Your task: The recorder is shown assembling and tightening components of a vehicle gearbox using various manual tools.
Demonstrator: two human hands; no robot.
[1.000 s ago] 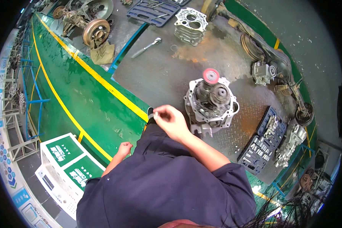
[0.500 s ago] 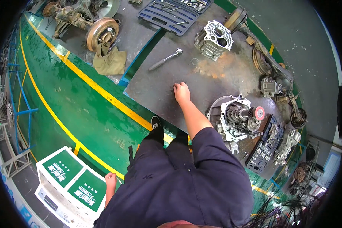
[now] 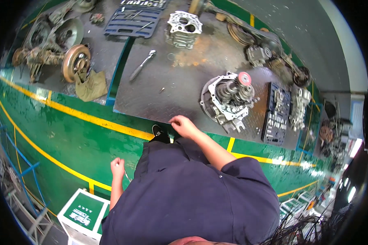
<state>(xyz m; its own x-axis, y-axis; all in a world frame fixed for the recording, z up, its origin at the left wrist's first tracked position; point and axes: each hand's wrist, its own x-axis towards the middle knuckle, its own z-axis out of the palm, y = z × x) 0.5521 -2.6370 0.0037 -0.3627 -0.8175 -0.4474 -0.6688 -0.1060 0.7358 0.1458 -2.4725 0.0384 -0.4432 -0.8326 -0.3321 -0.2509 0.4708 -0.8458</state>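
The person's dark blue jacket (image 3: 192, 196) hid most of both arms. The left hand (image 3: 117, 167) hung low over the green floor (image 3: 69, 134), fingers closed on a thin metal rod (image 3: 127, 175), too small to identify. The right hand (image 3: 183, 125) reached forward, fingers curled together; whether they pinched anything was unclear. The open gearbox (image 3: 229, 98) lay just beyond on the tread plate (image 3: 171, 90).
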